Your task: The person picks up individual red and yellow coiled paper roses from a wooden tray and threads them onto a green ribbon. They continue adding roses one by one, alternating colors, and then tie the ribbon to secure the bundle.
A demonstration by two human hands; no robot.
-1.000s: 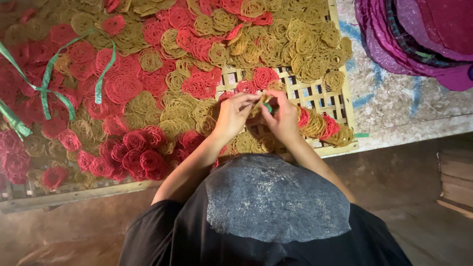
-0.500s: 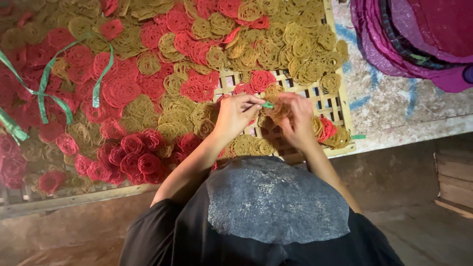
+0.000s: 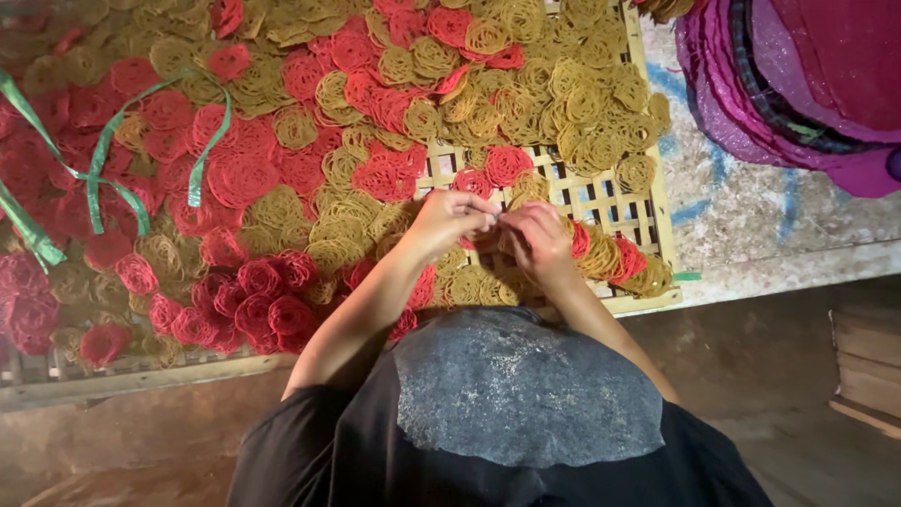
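— Bamboo is what the largest thing is made of: a slatted bamboo tray [image 3: 601, 202], spread over most of the view and covered with red coils [image 3: 239, 174] and yellow coils [image 3: 582, 103] of dried noodle-like strands. What is seen beside the tray?

— To the right of the tray, off its edge, a stack of purple woven discs [image 3: 798, 84] is seen on a pale, blue-streaked desk [image 3: 751, 225]. Over the tray's left part, green plastic strips [image 3: 103, 160] are laid across the red coils. A cluster of small dark-red rolled coils [image 3: 253, 305] is gathered near the tray's front rim.

— And the hands?

— Both are held together above the bare slats near the tray's front right corner. The left hand [image 3: 446, 221] and the right hand [image 3: 540, 239] are brought tip to tip, the fingers [image 3: 488, 214] closed to a pinch. Something small is nipped between them, but what it is cannot be told; it is too small and hidden by the fingertips. A red coil [image 3: 507, 164] lies just behind the hands on the tray, and yellow coils lie under the wrists.
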